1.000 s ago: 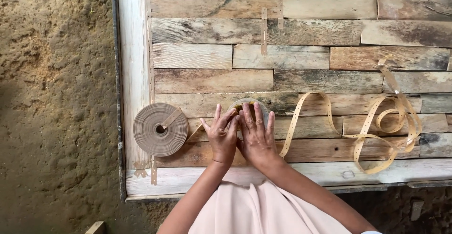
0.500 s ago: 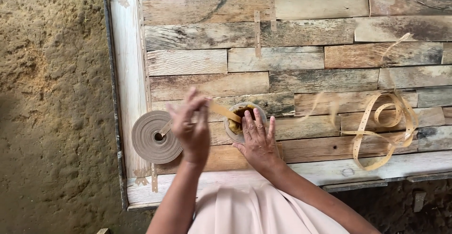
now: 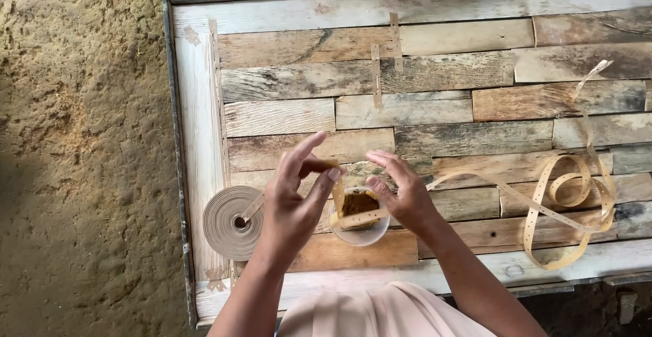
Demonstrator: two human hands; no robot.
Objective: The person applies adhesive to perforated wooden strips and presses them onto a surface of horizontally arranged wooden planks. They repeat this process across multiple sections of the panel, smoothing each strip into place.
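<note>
The small clear cup (image 3: 358, 223) with brown stuff inside sits on the wooden plank table (image 3: 435, 109) right in front of me, near the front edge, and a piece of the pale perforated strip (image 3: 337, 194) stands over it and crosses its rim. My left hand (image 3: 293, 204) pinches the upper end of that piece between thumb and forefinger, the other fingers loosely curled, just left of the cup. My right hand (image 3: 402, 191) hovers over the cup's right side, fingers bent down, the tips pressing the strip where it lies across the rim. From there the strip runs away to the right along the boards and ends in a loose tangle of loops (image 3: 574, 204) near the table's right end. To the left of my left hand lies the flat roll of the same strip (image 3: 233, 222), resting on the table by its pale left border. Beyond that edge is sandy ground (image 3: 81, 154).
</note>
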